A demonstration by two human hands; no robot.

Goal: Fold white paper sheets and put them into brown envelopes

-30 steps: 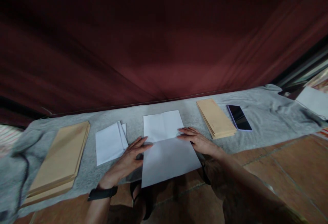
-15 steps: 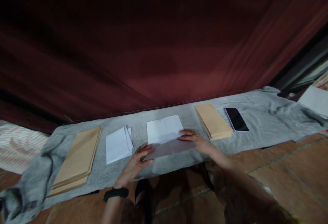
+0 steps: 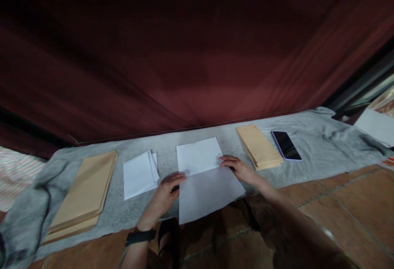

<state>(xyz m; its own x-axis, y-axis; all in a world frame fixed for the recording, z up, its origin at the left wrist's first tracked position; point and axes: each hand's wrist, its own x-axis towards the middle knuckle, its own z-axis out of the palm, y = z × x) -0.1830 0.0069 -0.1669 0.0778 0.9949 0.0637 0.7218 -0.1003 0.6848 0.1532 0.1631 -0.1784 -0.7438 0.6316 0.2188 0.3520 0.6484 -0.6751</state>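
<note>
A white sheet of paper point(image 3: 206, 187) lies on the grey cloth point(image 3: 308, 158), creased across its middle, its near half hanging over the cloth's front edge. My left hand point(image 3: 166, 193) rests at the sheet's left edge by the crease, fingers curled against the paper. My right hand point(image 3: 238, 167) presses on the right end of the crease with fingers stretched flat. A black band is on my left wrist.
Folded white papers point(image 3: 140, 173) lie left of the sheet. A tan envelope stack point(image 3: 83, 191) sits at far left, another envelope pile point(image 3: 258, 145) at right beside a black phone point(image 3: 286, 145). A dark red curtain hangs behind. Tiled floor shows in front.
The near half of the sheet lifted up half a second ago and is now down again, hanging over the edge. Both hands stayed at the crease.
</note>
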